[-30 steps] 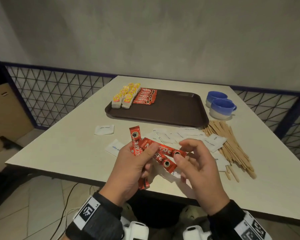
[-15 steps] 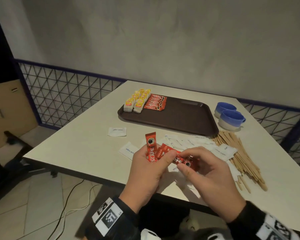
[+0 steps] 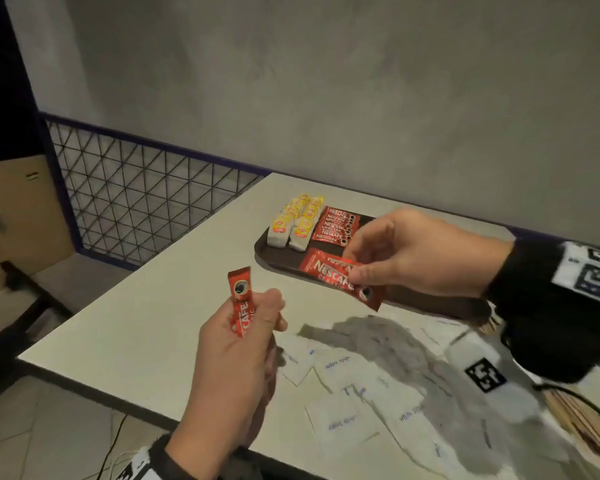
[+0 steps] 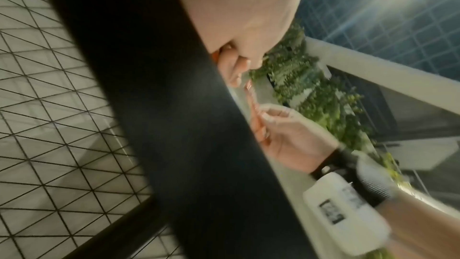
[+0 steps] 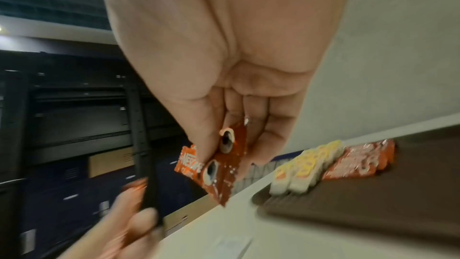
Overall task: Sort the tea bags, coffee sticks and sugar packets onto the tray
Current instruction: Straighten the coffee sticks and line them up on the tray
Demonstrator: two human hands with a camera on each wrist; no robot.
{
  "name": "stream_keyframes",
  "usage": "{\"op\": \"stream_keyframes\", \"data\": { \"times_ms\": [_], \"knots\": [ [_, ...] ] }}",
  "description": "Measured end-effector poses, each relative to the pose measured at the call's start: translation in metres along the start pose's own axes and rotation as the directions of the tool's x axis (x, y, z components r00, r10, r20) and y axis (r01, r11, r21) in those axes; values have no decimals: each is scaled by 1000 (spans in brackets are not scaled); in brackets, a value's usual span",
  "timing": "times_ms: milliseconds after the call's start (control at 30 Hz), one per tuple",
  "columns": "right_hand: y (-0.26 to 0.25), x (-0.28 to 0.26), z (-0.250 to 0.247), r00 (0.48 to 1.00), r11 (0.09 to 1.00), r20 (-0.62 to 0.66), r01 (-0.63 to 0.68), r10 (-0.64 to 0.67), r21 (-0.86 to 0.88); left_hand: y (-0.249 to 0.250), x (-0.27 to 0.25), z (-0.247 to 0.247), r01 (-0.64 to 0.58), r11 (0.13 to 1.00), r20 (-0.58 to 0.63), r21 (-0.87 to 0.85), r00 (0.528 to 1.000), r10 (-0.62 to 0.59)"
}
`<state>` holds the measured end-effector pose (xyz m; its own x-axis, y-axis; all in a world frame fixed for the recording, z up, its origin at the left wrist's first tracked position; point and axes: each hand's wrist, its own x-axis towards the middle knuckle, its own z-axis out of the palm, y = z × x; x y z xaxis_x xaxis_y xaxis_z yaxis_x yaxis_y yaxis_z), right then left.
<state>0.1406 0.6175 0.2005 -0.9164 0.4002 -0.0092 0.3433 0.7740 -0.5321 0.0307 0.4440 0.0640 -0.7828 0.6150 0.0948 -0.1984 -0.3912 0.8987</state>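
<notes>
Half a second ago both hands were together over the near edge of the counter with the red sticks bunched between them; they have since parted, and the right hand has travelled out to the tray with most of the sticks.

Furthest left, the left hand (image 3: 236,355) is curled round a single Nescafé coffee stick (image 3: 239,301), held nearly upright above the white counter (image 3: 146,323), its cup picture at the top. On the far left corner of the brown tray (image 3: 274,259) stand two rows of yellow-tagged tea bags (image 3: 295,225), and just beside them on their right lies a stack of red coffee sticks (image 3: 335,227).

Nearer, over the tray's front edge, the right hand (image 3: 416,256) pinches a small bunch of Nescafé sticks (image 3: 340,277) between thumb and fingers; the right wrist view shows at least two overlapping, with the tea bags beyond. Whether the bunch touches the tray cannot be told.

On the counter in front of the tray, below the right forearm, white sugar packets (image 3: 343,420) lie scattered and overlapping, partly in the arm's shadow. At the far right edge, wooden stirrers (image 3: 582,420) show beside the packets.
</notes>
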Motion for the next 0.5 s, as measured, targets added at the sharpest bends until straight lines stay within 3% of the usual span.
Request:
{"op": "stream_keyframes", "data": {
  "times_ms": [67,133,267,500],
  "knots": [
    [27,47,-14,992,997,-113,-66,60,-49,-1,13,-14,53,993,-47,-109,997,-58],
    [56,92,-23,979,974,-141,-169,149,-148,-3,19,-22,97,985,-42,-143,994,-104],
    [99,155,-20,951,875,-118,-309,285,-374,-3,18,-22,158,986,8,-61,987,-158],
    [127,197,1,930,833,-43,-347,365,-431,-15,23,-20,82,995,-22,-58,996,-83]
  ]
}}
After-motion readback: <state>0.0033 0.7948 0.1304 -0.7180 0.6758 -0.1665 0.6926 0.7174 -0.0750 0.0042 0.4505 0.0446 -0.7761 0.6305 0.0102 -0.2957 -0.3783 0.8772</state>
